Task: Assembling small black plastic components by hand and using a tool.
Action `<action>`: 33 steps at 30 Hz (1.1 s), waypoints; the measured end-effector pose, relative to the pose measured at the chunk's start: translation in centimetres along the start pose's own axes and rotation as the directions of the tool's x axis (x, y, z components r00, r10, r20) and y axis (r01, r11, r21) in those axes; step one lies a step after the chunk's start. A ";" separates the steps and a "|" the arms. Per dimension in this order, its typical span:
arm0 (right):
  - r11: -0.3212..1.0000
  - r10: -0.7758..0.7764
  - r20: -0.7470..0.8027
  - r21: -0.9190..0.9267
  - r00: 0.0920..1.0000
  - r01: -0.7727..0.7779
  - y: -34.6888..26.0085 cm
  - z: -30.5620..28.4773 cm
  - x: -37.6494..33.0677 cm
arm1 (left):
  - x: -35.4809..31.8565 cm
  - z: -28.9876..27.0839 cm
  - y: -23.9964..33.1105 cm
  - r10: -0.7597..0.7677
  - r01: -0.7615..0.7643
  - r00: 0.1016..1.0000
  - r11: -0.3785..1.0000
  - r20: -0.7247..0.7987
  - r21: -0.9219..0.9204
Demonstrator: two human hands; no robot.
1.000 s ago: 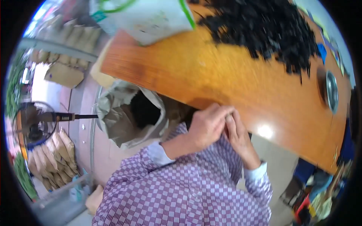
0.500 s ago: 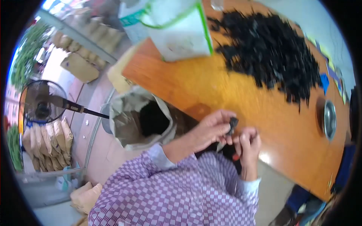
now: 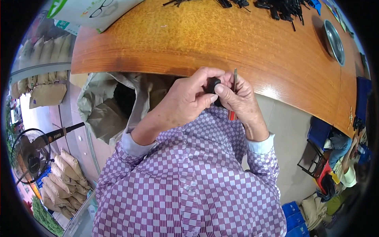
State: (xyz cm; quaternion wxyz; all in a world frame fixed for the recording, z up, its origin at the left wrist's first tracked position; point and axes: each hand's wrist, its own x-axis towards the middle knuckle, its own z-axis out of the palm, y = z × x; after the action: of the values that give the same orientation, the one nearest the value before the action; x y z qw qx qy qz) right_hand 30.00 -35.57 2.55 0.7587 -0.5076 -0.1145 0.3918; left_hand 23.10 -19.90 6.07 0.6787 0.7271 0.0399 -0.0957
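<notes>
My left hand (image 3: 184, 96) pinches a small black part (image 3: 212, 84) between thumb and fingers, just off the table's near edge. Opposite it, my right hand (image 3: 241, 96) has its thumb and fingertips against the same part. A slim tool runs through the right hand's grip: its narrow metal end (image 3: 235, 76) points up past the fingers and its red handle (image 3: 231, 115) comes out below the palm. Whether this is a knife or a screwdriver I cannot tell. Fingers cover much of the black part. Farther back, similar black pieces (image 3: 278, 8) lie heaped on the wooden table (image 3: 177, 43).
Below the table's left edge stands an open pale sack (image 3: 98, 110) with dark contents. A white-and-green bag (image 3: 90, 12) is at the far left, a metal bowl (image 3: 334, 42) at the right. A fan (image 3: 31, 156) and filled paper sacks (image 3: 63, 181) are left; a person (image 3: 347, 173) sits right.
My view has tilted downward, so the pile and bag slide toward the top edge. Both hands have come together around the black part, and the tool's metal end now points up.
</notes>
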 end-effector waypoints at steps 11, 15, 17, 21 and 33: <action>0.841 0.030 0.034 -0.541 0.999 -0.007 -0.6 3.1 -0.3 | -0.8 -1.8 -1.9 0.071 -0.062 0.985 0.996 -0.158 0.065; 0.788 0.017 0.062 -0.616 0.998 0.024 -0.3 3.8 0.5 | -0.9 -2.4 -2.7 0.135 -0.114 0.976 0.985 -0.174 0.127; 0.756 0.031 0.073 -0.654 0.997 0.025 -0.3 4.0 0.7 | -1.0 -2.6 -3.0 0.144 -0.120 0.973 0.983 -0.181 0.136; 0.776 0.058 0.066 -0.630 0.996 -0.003 0.5 4.4 1.3 | -1.8 -2.9 -2.7 0.265 -0.146 0.931 0.902 -0.253 0.407; 0.057 -0.436 0.117 -0.986 0.892 0.158 -4.3 -3.3 11.0 | -11.7 -12.7 -7.0 0.069 0.294 0.690 0.883 -0.720 0.366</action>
State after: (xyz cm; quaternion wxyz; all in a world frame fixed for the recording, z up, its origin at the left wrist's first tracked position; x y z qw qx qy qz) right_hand 41.28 -30.77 2.30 0.3062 -0.8800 -0.3632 -0.0036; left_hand 11.37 -5.90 2.29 0.4120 0.8397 0.3228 0.1449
